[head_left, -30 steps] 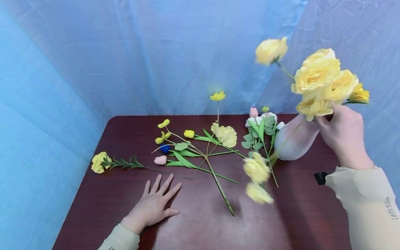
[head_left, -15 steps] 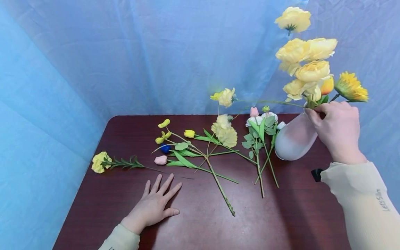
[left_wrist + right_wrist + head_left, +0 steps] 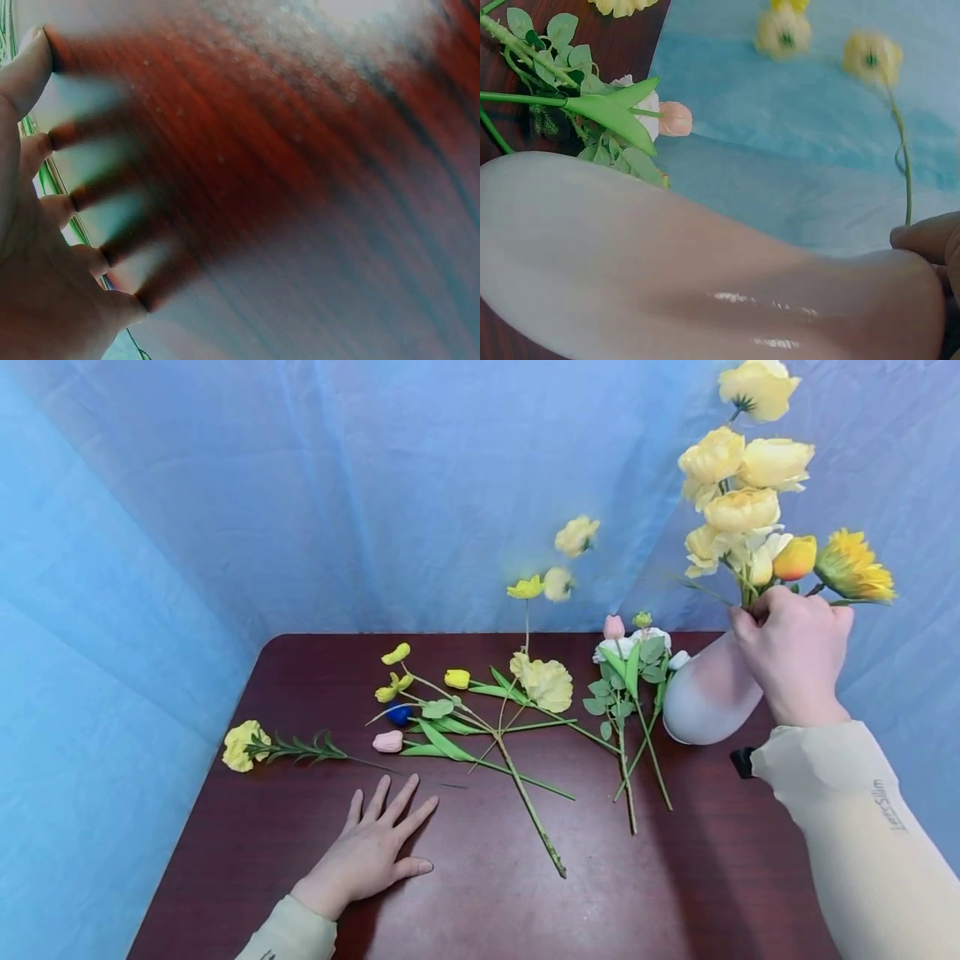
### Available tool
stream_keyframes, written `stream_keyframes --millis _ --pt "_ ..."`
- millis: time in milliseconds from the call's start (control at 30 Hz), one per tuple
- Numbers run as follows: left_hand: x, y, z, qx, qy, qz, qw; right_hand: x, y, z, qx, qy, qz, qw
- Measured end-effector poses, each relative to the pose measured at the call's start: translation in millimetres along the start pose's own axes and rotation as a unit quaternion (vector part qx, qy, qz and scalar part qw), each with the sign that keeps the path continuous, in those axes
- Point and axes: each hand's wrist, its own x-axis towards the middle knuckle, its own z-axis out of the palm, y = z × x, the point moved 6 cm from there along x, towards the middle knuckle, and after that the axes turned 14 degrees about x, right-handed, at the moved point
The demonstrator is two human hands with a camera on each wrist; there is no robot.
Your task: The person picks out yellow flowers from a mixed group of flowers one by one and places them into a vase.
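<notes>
Step in hand: judging by the pose, setting the pale yellow flowers (image 3: 742, 512) into the vase (image 3: 705, 706), with their stems at its mouth.
Right hand: the right hand (image 3: 801, 647) has thumb and finger closed narrowly about the stems; one green stem (image 3: 908, 187) shows right beside the fingertips in the right wrist view. Whether the fingers also pinch the vase's rim, I cannot tell.
Pale yellow flowers: most heads at eleven o'clock from that grip in the head view; two outlying pale heads (image 3: 577, 537) nearer ten.
Vase: at eight o'clock from the grip, its mouth tucked against the hand.
Neighbours at the mouth: an orange tulip (image 3: 795, 558) at twelve, an orange-yellow bloom (image 3: 853, 568) between one and two.
Left hand: the left hand (image 3: 371, 852) lies flat on the table (image 3: 510, 910), fingers spread, holding nothing; a yellow carnation (image 3: 243, 746) lies at ten o'clock from it.
Next move: probably calls for a steady pinch while the stems go deeper, without tipping the vase.
</notes>
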Motion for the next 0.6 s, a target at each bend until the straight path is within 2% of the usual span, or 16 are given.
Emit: stream_keyframes --millis 133,233,333,433,500,567,600 --pt "-0.2 -1.2 2.0 0.0 0.003 0.005 1.0 -3.6 -4.0 1.7 -0.013 0.034 -0.004 0.9993" --pt "-0.6 0.0 1.6 -0.001 0.004 0.007 1.0 -13.0 -8.3 -1.2 -0.004 0.09 -0.025 0.9956" --pt "-0.3 0.1 1.6 0.003 0.005 0.005 1.0 -24.8 -16.6 -4.0 0.014 0.145 -0.056 0.9877" --pt "0.4 -0.2 1.8 0.005 0.005 0.002 1.0 -35.0 -31.3 -3.1 0.035 0.187 -0.108 0.9758" --pt "0.5 -0.6 1.7 0.002 0.003 0.002 1.0 -42.4 -46.5 3.0 0.044 0.197 -0.157 0.9668" --pt "0.3 -1.3 1.5 -0.001 0.004 0.003 1.0 -50.0 -63.3 14.4 0.045 0.19 -0.206 0.9589" --pt "0.3 -1.5 1.3 -0.002 0.005 0.003 1.0 -54.7 -71.6 23.7 0.05 0.168 -0.23 0.9574"
